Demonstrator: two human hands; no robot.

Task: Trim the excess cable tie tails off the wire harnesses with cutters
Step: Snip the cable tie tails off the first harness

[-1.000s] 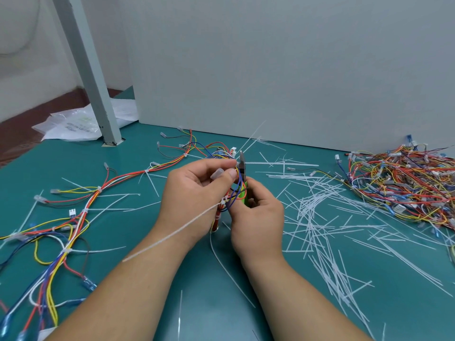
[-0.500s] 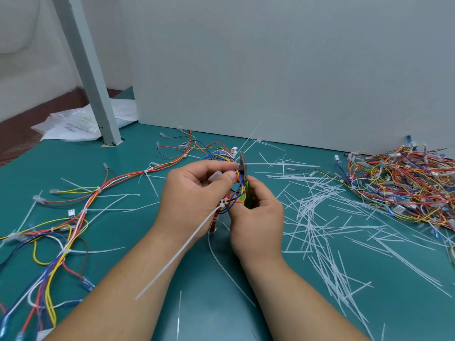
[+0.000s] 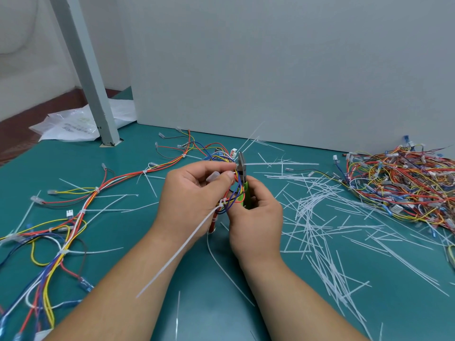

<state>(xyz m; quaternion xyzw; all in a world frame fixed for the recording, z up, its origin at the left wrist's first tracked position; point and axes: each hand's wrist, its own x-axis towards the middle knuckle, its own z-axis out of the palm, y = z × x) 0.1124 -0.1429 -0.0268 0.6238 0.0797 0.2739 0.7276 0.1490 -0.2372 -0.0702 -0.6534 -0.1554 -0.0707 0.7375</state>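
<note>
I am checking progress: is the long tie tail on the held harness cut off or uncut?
Uncut. The tie tail runs unbroken from the harness in the left hand; the cutters in the right hand sit higher.

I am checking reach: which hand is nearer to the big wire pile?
Right. The right hand, gripping the cutters, is left of the pile; the left hand, holding a harness, is farther left.
</note>
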